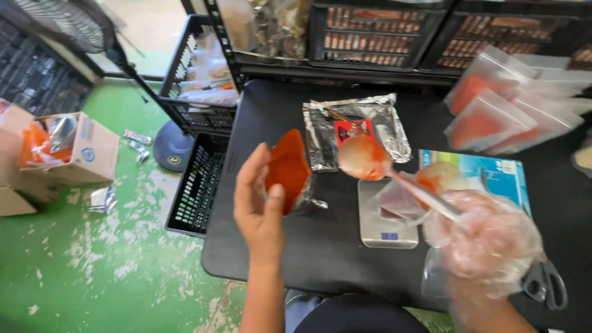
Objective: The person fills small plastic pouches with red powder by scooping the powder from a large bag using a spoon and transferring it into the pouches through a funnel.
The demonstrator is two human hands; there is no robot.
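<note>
At the far left, on the green floor, an open cardboard box holds orange packets, and a black crate stands against the left edge of the black table. The left hand is raised over the table's left part; its fingers are curled around an open pouch filled with red powder, the thumb pressing the near side, mouth tilted up and to the right. Beyond the pouch a flat silver foil bag with a red label lies on the table. Right of the pouch, a spoon loaded with red powder hovers in the air, close to the pouch mouth but not inside it. Below the spoon handle, a small digital scale carries a clear bag. The right hand, covered by a loose plastic glove, is closed around the spoon handle. Scissors lie near the right edge, and sealed bags of red powder are stacked at the far right. Risk: the spoon is heaped and unsupported between pouch and scale, so a tilt or jolt would likely spill powder on the table or scale. The loose glove may slip on the handle. A slack grip could fold the pouch mouth and scatter the contents.
</note>
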